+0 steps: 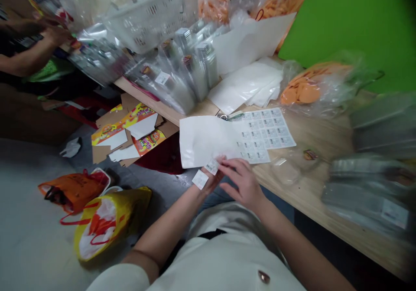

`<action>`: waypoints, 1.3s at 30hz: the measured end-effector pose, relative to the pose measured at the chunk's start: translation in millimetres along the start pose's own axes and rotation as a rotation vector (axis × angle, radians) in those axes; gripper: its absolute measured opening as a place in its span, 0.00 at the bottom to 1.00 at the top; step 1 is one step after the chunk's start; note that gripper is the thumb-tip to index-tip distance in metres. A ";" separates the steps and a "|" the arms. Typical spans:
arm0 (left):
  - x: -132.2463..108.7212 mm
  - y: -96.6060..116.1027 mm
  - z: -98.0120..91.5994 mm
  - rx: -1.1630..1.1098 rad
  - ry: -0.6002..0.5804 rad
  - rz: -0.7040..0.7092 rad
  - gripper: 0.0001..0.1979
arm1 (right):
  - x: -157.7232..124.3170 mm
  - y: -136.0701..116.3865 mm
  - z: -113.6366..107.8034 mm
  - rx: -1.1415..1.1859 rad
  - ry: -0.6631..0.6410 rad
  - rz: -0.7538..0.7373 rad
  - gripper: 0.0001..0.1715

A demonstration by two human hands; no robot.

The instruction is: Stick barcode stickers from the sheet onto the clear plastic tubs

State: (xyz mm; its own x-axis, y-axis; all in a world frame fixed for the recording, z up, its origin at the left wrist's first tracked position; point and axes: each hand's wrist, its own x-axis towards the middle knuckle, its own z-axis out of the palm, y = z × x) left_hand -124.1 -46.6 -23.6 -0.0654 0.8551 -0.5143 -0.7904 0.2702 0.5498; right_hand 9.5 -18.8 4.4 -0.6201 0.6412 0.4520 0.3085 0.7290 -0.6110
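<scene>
Two barcode stickers (212, 166) (white) on left fingers (212, 174)

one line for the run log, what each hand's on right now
left hand: small white barcode sticker | right hand: touching it | beside: white sticker sheet on pale wooden table

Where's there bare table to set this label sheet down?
Bare table shows between the label sheet and the grey packets, below the orange-filled bag, with a small clear bag lying in it. The back of the table is crowded with clear bags of silver packets.
</scene>
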 end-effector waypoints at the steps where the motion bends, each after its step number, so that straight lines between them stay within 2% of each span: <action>1: -0.1 3.0 -0.3 0.002 -0.014 -0.001 0.05 | -0.3 5.1 -3.3 0.021 0.055 0.112 0.19; 4: -1.5 11.5 2.4 -0.009 -0.081 -0.019 0.11 | 4.1 26.3 -13.8 -0.005 0.292 0.439 0.14; 6: -2.6 15.6 4.9 -0.036 -0.122 -0.042 0.13 | 8.8 36.7 -14.9 -0.038 0.327 0.541 0.14; 11: -1.4 20.0 2.0 -0.159 -0.121 -0.072 0.14 | 2.6 32.5 8.2 -0.152 0.185 0.468 0.19; 15: 2.7 10.2 -6.3 -0.058 0.049 -0.131 0.12 | -15.8 23.4 27.0 -0.111 0.111 0.438 0.19; 17: 3.8 2.2 -7.6 0.020 0.162 -0.141 0.07 | -19.5 22.2 29.5 -0.060 0.167 0.492 0.18; 19: 3.5 -3.8 -5.8 0.045 0.221 -0.125 0.04 | -18.1 22.0 28.8 -0.035 0.220 0.553 0.15; 25: -1.2 -4.7 9.8 0.126 0.136 -0.076 0.10 | -6.6 16.7 25.8 -0.053 0.207 0.557 0.10; 29: 2.8 -5.0 16.1 0.249 0.157 0.003 0.13 | -9.3 22.9 21.3 -0.025 0.234 0.567 0.11; 32: 6.9 -4.1 17.4 0.296 0.177 0.027 0.13 | -11.2 34.9 8.4 -0.035 0.313 0.632 0.13; 34: 8.6 -1.5 18.1 0.278 0.169 -0.003 0.13 | -9.4 35.5 -2.2 -0.080 0.458 0.666 0.15; 36: 10.3 1.8 19.0 0.242 0.145 -0.029 0.12 | -6.2 23.1 -7.9 -0.157 0.562 0.545 0.13; 37: 11.3 3.2 19.5 0.224 0.134 -0.037 0.11 | -5.0 12.0 -7.2 -0.189 0.545 0.401 0.12; 39: 13.4 5.1 20.1 0.195 0.113 -0.051 0.09 | -4.4 -14.9 1.3 -0.210 0.350 0.014 0.14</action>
State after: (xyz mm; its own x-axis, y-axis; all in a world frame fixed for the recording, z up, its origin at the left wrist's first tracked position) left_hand -116.8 -24.8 -14.5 -0.1051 0.7863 -0.6088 -0.6627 0.4011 0.6324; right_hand 6.7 -32.8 10.7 -0.3430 0.6676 0.6608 0.4778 0.7297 -0.4892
